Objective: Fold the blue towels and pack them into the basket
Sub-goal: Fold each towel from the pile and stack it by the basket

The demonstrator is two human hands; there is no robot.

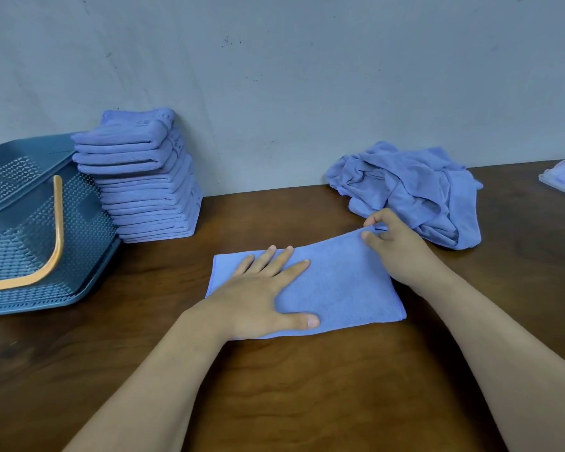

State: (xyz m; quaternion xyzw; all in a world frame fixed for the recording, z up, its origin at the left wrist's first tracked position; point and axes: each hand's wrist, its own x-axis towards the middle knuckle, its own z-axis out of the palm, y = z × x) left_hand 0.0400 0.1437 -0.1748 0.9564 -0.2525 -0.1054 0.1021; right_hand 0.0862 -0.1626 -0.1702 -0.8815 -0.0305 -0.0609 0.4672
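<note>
Evidently the left hand (258,295) is pressing spread fingers (294,269) flat on the half-folded towel (336,282), anchoring it on the worktop (307,386), while the right hand (395,246) is pinching its far corner for folding.

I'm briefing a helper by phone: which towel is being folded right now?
On the brown table, look between the tall stack of folded towels at left and the crumpled heap at right. The towel lies nearer the person, mid-table. It alone is one flat rectangle, the left hand pressing it, the right hand pinching its far corner.
</note>
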